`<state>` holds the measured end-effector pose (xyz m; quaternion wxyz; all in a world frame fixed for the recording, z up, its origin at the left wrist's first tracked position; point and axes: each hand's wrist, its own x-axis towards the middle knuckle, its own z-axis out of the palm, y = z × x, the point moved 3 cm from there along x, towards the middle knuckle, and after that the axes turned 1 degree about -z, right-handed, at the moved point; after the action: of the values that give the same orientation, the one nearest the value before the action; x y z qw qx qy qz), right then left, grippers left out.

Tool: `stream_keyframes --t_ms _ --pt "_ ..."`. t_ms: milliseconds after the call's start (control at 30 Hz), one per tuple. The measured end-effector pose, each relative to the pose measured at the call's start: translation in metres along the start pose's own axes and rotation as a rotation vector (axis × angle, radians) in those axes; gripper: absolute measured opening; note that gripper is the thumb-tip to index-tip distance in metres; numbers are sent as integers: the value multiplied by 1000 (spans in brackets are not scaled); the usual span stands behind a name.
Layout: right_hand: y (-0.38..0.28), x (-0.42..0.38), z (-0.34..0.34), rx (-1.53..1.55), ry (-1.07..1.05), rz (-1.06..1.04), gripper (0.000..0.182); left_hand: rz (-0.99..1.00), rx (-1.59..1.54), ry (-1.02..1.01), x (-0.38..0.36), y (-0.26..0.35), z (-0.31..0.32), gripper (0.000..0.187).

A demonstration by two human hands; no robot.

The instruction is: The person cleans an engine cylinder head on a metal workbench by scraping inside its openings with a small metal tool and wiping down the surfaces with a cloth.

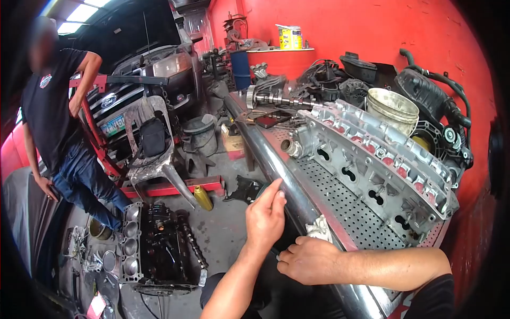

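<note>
My left hand (266, 215) is raised at the near side of the bench's rounded metal edge (276, 165), its thumb and fingers pressed together; whatever they hold, if anything, is too small to name. My right hand (309, 260) has its fingers curled in, close to that edge, and what is inside them is hidden. A crumpled whitish rag (319, 229) lies on the edge just above my right hand. Beyond both hands, a grey cylinder head (366, 175) rests on the perforated bench top (332, 189).
A camshaft (284, 100) and a white bucket (393, 109) are on the bench. An engine block (159, 244) sits on the floor at left, near a yellow bottle (202, 198). A person (64, 117) stands at far left by a plastic chair (151, 170).
</note>
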<state>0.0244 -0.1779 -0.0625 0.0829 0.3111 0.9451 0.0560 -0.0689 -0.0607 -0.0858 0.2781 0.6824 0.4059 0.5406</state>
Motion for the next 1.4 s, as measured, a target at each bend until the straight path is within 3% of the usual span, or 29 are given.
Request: stream_keyframes --t_ms 133,200,267,367,433,533,667,867,1133,1400 --pt "0 -5 1 23 77 -26 15 78 39 61 20 13 5 29" --pt "1 -3 0 29 91 -18 14 309 111 182 22 9 6 21" --pt "1 -3 1 63 39 -30 14 371 191 220 17 -13 8 13" --pt "-5 -4 3 47 21 -59 14 380 274 116 11 -26 3 13" --pt "-7 -4 2 30 -27 -100 18 582 383 -10 13 -14 -5 14" --pt "-1 -7 -5 41 80 -59 18 533 425 -49 23 -9 -10 13" --pt "-3 -7 -6 72 40 -8 21 492 393 -57 28 -21 -4 14" --pt "-3 -11 -4 61 160 -20 19 389 148 -15 22 -18 7 16" --pt "0 -12 -2 87 188 -39 13 628 85 -54 9 3 36 20" --pt "-7 -3 -4 85 72 23 10 618 75 -54 13 -6 37 24"
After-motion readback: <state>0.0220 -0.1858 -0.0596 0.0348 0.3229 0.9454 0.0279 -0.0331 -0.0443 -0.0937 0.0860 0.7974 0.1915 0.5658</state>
